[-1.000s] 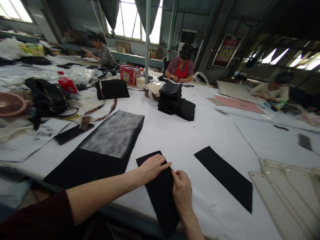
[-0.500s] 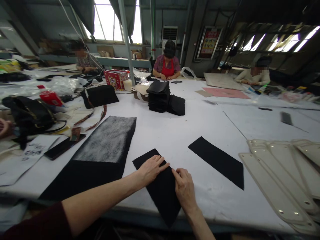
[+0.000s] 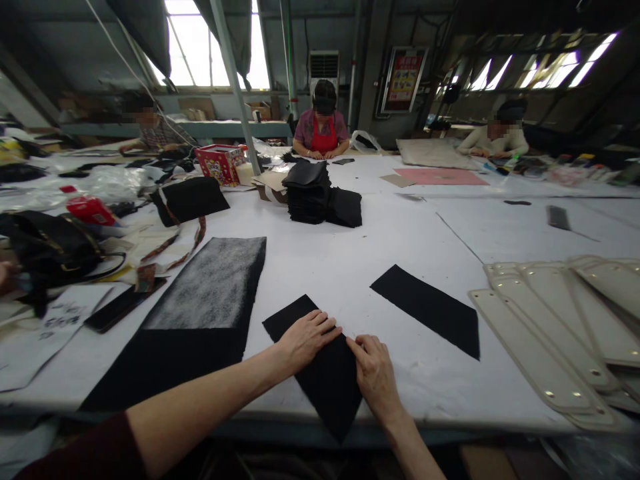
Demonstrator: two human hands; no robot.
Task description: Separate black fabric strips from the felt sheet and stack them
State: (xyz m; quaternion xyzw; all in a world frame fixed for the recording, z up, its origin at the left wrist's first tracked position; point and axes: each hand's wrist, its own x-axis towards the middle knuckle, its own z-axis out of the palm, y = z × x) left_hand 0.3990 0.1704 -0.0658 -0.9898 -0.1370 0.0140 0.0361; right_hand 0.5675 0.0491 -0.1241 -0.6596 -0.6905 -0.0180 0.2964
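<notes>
A black rectangular fabric piece [image 3: 327, 387] lies slantwise at the table's front edge, its near corner hanging over. My left hand [image 3: 311, 339] rests palm down across its upper part, fingers stretched out flat. At the piece's right edge, my right hand [image 3: 374, 370] has thumb and forefinger closed on the border, the other fingers curled. A second black strip [image 3: 427, 310] lies apart to the right. To the left is a larger stack of black fabric sheets [image 3: 175, 363], with a greyish-white fuzzy sheet [image 3: 210, 283] on top.
Beige panels with metal eyelets [image 3: 545, 340] are fanned out at the right. Stacked black pieces [image 3: 306, 193] stand farther back, beside a pole [image 3: 235, 87]. A phone [image 3: 117, 307], papers and a black bag [image 3: 50, 247] crowd the left. Three people sit across the table.
My view has turned slightly to the right, so most of the background sits farther left. Both hands stay at nearly the same places on the fabric piece.
</notes>
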